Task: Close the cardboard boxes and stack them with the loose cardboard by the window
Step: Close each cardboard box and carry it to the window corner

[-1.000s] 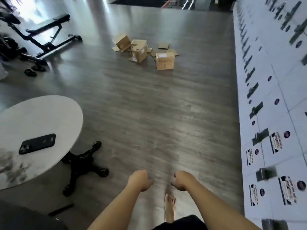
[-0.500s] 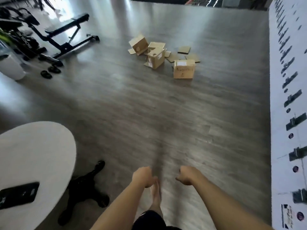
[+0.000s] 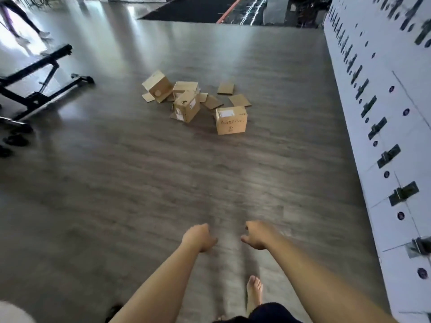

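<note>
**Closing in on the boxes, both hands empty**

The person has walked forward since a second ago: the round white counter with the black phone has almost dropped out of view, and the cluster of brown cardboard boxes point(image 3: 186, 106) now sits larger and nearer the middle of the grey wood floor point(image 3: 105, 183). By that reading the task is at its approach; no box has been touched. From the left, a tilted box, two more beside it, loose flat cardboard sheets point(image 3: 233, 99) and an upright closed labelled box point(image 3: 231, 121) lie together. The left hand point(image 3: 198, 237) and right hand point(image 3: 256, 235) reach forward, low, fingers loosely curled, holding nothing, well apart from the boxes.
</note>
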`<control>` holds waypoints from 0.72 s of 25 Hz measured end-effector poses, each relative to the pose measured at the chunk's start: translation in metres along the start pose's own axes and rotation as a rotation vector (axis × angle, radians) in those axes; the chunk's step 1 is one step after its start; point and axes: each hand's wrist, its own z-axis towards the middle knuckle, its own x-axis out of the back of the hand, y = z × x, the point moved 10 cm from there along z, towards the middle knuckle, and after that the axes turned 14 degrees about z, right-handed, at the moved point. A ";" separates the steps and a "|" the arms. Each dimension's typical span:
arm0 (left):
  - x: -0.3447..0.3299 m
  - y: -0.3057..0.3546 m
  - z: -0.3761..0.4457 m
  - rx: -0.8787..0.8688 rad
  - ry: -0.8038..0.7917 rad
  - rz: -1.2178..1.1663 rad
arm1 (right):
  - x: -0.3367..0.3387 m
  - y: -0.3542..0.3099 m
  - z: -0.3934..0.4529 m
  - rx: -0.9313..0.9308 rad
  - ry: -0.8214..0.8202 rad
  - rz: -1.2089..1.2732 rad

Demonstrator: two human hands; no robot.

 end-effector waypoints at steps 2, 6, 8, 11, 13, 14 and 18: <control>0.028 0.010 0.036 -0.028 -0.012 0.014 | 0.024 0.005 0.037 -0.023 -0.025 -0.015; 0.093 0.024 0.114 -0.021 -0.032 0.037 | 0.087 0.009 0.128 -0.029 -0.077 -0.046; 0.137 0.022 0.145 0.010 -0.036 -0.017 | 0.131 -0.006 0.173 -0.012 -0.085 -0.073; 0.196 0.006 0.191 0.069 0.010 -0.099 | 0.191 -0.038 0.234 0.043 -0.061 -0.091; 0.227 -0.007 0.220 0.088 0.013 -0.131 | 0.222 -0.064 0.272 0.069 -0.053 -0.102; 0.237 -0.013 0.232 0.096 -0.003 -0.143 | 0.230 -0.075 0.288 0.078 -0.058 -0.111; 0.276 -0.052 0.301 0.090 -0.037 -0.120 | 0.252 -0.124 0.367 0.104 -0.073 -0.117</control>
